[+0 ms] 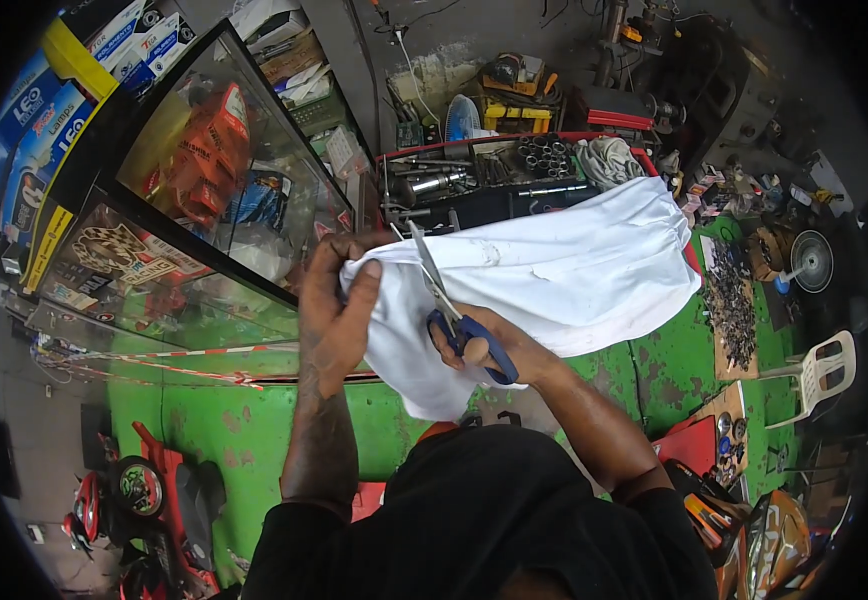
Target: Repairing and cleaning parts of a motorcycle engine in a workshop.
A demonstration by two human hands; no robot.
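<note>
A large white cloth (564,265) stretches from my hands to the right, draped over the front of a tool tray. My left hand (339,300) pinches its left edge between thumb and fingers. In my right hand (499,345) is a pair of scissors (474,345) with dark blue handles, my thumb and fingers through the loops. The scissor blades point up and away, parted, at the cloth's upper edge just right of my left fingers. Part of the cloth hangs down below my hands, between my forearms.
Behind the cloth lies a red-edged tool tray (484,150) with sockets, wrenches and a grey rag. A glass display case (219,180) stands close on the left. To the right are small metal parts (729,300), a fan (811,262) and a white plastic chair (826,375). Motorcycles (169,500) stand lower left.
</note>
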